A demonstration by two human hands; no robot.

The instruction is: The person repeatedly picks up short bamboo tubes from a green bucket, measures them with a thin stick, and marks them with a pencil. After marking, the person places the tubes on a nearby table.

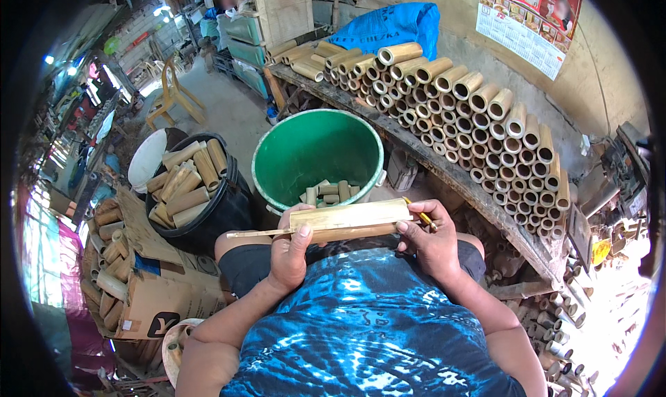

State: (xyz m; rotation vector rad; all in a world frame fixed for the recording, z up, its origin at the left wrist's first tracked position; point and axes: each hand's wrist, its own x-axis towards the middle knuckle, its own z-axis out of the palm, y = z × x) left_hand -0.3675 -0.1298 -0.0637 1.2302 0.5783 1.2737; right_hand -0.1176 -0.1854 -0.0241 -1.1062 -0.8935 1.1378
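Note:
In front of my lap a split length of bamboo [347,217] lies level, its pale face up and a browner edge toward me. My left hand [288,257] grips its left end, thumb on top. A thin stick [255,234] sticks out leftward from that hand; its other end is hidden. The bamboo's right end is held between the thumb and fingers of my right hand [431,241]. A slim yellow pencil [422,218] with a dark end is also tucked among the right fingers.
Beyond my hands stands a green tub [318,147] with short bamboo pieces inside. Left are a black bucket [239,196] and a cardboard box [166,303], both holding bamboo. Stacked bamboo tubes [479,119] cover a wooden bench [451,178] on the right.

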